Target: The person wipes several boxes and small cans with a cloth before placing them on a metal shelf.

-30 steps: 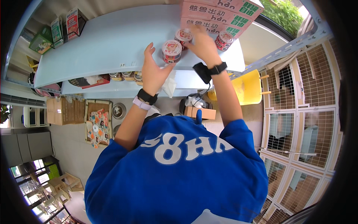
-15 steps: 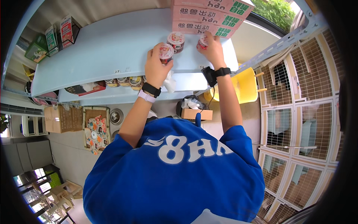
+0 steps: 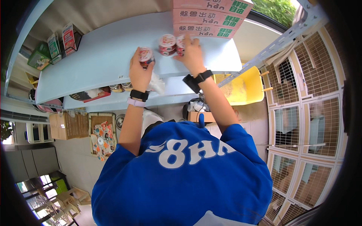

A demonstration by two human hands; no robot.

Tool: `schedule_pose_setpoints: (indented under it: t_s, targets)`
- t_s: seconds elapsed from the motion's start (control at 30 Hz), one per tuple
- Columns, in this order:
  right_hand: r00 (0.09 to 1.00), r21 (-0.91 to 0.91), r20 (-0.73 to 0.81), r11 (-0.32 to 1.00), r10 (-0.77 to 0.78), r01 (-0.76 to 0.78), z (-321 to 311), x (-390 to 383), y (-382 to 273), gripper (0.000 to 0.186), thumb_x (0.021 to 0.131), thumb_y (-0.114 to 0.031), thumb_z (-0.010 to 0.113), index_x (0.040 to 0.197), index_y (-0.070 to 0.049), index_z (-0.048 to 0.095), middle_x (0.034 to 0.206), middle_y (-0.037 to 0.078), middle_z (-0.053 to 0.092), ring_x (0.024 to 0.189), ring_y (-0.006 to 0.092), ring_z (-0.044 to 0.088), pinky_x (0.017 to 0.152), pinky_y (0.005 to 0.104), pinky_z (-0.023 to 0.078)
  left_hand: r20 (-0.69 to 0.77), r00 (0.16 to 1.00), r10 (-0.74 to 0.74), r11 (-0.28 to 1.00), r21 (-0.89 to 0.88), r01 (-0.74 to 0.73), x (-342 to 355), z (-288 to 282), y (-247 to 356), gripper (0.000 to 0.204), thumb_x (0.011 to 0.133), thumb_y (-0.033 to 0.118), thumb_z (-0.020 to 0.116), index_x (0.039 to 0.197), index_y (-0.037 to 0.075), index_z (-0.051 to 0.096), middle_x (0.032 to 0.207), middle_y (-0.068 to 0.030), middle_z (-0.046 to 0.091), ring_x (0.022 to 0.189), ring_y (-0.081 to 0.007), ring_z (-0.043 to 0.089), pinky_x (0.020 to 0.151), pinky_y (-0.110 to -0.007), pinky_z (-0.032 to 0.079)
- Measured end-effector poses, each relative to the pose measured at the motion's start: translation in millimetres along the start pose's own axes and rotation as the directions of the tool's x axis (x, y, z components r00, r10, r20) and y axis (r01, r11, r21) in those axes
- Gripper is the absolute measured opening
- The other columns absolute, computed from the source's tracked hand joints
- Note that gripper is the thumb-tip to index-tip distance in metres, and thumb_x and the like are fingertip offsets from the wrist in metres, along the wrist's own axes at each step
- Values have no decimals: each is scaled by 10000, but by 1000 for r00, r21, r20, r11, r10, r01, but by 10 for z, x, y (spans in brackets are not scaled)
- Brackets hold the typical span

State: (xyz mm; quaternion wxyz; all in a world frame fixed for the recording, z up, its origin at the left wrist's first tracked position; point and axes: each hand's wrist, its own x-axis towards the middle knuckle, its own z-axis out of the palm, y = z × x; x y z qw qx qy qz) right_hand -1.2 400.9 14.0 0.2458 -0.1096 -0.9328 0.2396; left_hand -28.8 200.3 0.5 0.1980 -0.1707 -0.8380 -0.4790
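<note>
Three small round jars with pinkish-white lids stand in a row on the pale blue shelf. My left hand is wrapped round the leftmost jar. The middle jar is free of my fingers. My right hand grips the right jar from its right side, partly covering it, and that jar sits against the middle one. A crumpled white plastic piece hangs by my left wrist; what holds it is hidden.
Stacked pink boxes stand behind the jars. Packets in a wire holder are at the shelf's far left. More jars sit on the lower shelf. A yellow tub and wire cages are on the right.
Both hands have moved left with their jars. The middle jar has shifted left too, and the right jar has come up against it, closing the gap between them.
</note>
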Motion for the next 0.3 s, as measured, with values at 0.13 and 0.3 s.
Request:
schedule_pose_setpoints:
  t_s: [0.13,0.3]
  targets:
    - [998,63,39,997,-54,51,213,-16,-270,982,520,-156,839,1335,-33,305,1152,269,391,976,464,478,817,472,446,-37,999,26,998,53,-24,85,-116,-125,686,673,92,717,1288,3,425,1222,-218,510,1108,-356,513,936,-382,414]
    - [993,124,88,990,-77,66,470,-8,-541,1020,515,-122,828,1373,-82,278,1190,268,361,978,467,458,872,487,416,-41,999,-31,994,101,35,144,-230,-371,697,699,134,705,1322,35,409,1281,-223,467,1204,-369,435,1000,-412,359]
